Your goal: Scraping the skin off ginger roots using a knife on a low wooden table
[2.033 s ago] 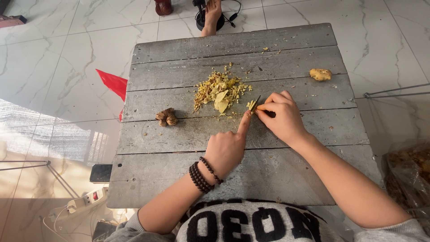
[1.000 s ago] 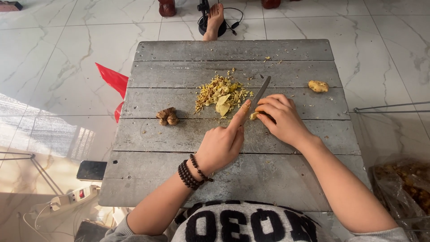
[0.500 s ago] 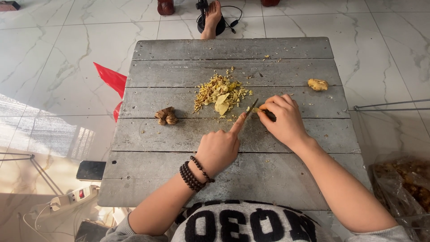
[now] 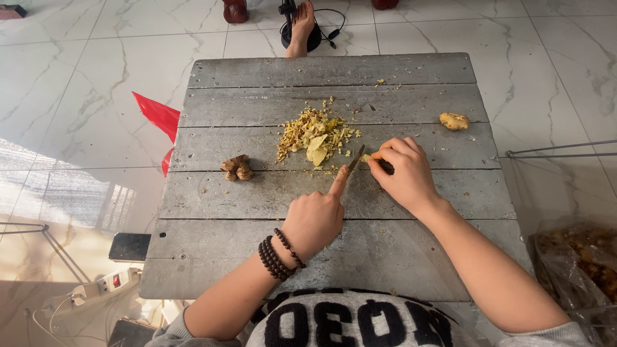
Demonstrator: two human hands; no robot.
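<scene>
My right hand (image 4: 402, 172) grips a small knife (image 4: 355, 158) whose blade points toward a heap of chopped yellow pieces (image 4: 315, 135) on a grey wooden plank table (image 4: 257, 193). A small yellow bit sits under the blade by my right fingers. My left hand (image 4: 316, 217) has its index finger stretched out, its tip touching the blade's back; the other fingers are curled. Dark bead bracelets ring that wrist. A brown knobby root (image 4: 236, 168) lies to the left, and a peeled yellow piece (image 4: 454, 121) lies at the far right.
A red plastic bag (image 4: 157, 115) sticks out beside the table's left edge. Someone's bare foot (image 4: 302, 26) and a black cable rest on the marble floor beyond. A phone (image 4: 130, 247), a power strip (image 4: 103, 289) and a clear bag of roots (image 4: 578, 257) lie nearby.
The knife blade lifted about a second ago, then came back down near the heap. My left index finger stayed by the blade throughout.
</scene>
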